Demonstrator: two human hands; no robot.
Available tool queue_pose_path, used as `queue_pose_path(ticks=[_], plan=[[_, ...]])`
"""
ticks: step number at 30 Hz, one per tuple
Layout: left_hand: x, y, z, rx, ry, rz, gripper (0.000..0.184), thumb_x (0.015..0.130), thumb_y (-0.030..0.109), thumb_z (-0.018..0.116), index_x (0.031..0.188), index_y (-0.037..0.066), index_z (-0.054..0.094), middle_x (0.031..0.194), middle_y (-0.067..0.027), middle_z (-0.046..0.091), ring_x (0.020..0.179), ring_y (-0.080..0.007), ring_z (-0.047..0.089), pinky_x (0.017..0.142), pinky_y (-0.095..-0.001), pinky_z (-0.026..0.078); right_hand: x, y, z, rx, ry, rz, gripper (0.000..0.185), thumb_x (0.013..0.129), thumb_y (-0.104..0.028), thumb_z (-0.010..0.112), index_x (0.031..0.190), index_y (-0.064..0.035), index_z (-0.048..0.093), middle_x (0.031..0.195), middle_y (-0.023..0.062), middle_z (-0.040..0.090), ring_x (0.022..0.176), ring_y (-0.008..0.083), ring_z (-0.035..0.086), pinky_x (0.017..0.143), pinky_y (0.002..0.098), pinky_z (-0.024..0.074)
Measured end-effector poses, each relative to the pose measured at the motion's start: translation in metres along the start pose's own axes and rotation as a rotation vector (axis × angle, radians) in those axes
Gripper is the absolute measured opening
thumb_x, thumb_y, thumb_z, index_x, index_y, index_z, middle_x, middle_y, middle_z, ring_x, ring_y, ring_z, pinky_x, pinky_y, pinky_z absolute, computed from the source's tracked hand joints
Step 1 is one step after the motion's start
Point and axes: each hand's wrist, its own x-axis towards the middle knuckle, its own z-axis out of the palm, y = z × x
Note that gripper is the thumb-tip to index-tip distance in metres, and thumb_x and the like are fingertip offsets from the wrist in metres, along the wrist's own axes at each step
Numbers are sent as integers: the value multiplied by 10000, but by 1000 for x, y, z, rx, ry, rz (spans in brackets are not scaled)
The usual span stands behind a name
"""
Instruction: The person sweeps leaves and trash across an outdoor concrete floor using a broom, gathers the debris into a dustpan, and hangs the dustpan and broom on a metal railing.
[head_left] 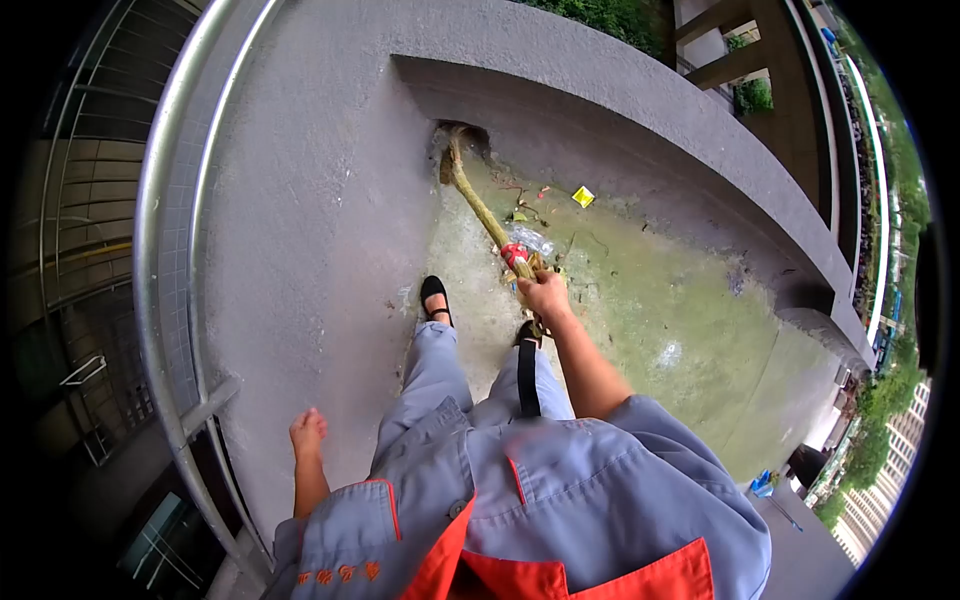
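The right hand [545, 292] closes around a stick [482, 212], just beside its red wrapping [514, 256]. The stick reaches from this hand into the hole [478, 142]. The left hand [308, 430], well apart from the hole, has bent fingers; I cannot tell if they pinch something. Orange characters [345, 574] on the shirt [580, 480] are too small for reading. Right of the hole lie a yellow packet [583, 197] and open floor [690, 340], edged by a low wall [620, 90]; left of it runs a metal railing [149, 200].
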Motion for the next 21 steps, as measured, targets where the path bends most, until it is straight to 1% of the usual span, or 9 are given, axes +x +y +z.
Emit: queue_pose_path(ticks=[1,3,7,9,13,16,18,19,21], plan=[[5,29,-2,-20,-37,65,242,799,257,517,875,27,527,766,-42,547,650,-111,519,559,-233,422,19,-29,2,-18,-66,72,390,645,-289,622,923,-18,588,845,191,591,823,279,574,739,337,440],[15,76,-3,-15,-74,130,248,802,257,516,889,25,528,782,-43,551,662,-109,520,568,-227,420,51,-64,1,-118,-127,180,374,614,-270,642,880,-10,604,789,155,606,709,241,598,635,328,468],[29,105,6,30,-159,236,244,805,255,514,880,23,528,779,-42,551,662,-103,522,570,-217,416,10,-49,-26,188,-115,441,318,637,-230,636,802,40,605,715,124,596,612,206,574,548,311,444],[38,92,5,98,-179,202,242,803,253,517,873,22,531,767,-39,551,655,-99,521,559,-216,416,-21,-14,-23,211,4,250,322,657,-216,627,826,56,592,638,90,574,488,156,516,442,300,407],[45,56,2,232,-223,87,229,796,243,525,836,19,539,727,-32,550,622,-94,518,522,-218,415,-67,-17,-20,-38,62,53,346,651,-226,623,911,1,589,752,142,603,685,198,586,640,300,445],[40,62,0,266,-235,62,221,794,238,526,820,18,539,714,-33,549,606,-94,517,509,-221,415,-1,-57,5,-168,-20,70,409,632,-267,637,944,-9,581,875,187,589,840,267,573,763,319,429],[33,70,1,264,-228,57,219,794,237,525,816,19,538,714,-34,548,603,-94,517,507,-221,414,49,-85,15,-202,-5,200,358,614,-249,647,845,20,597,829,178,601,784,254,592,678,315,462],[35,80,-2,227,-220,131,215,793,235,527,814,21,538,711,-35,547,598,-93,516,504,-222,413,38,-106,-6,-6,-10,341,287,617,-208,644,759,37,597,708,164,598,588,233,587,503,324,457],[35,85,0,175,-247,220,211,791,233,529,812,23,538,708,-36,546,593,-93,515,500,-224,413,53,-50,-2,387,-11,474,191,638,-148,631,672,31,574,579,123,548,422,188,501,367,302,374]])
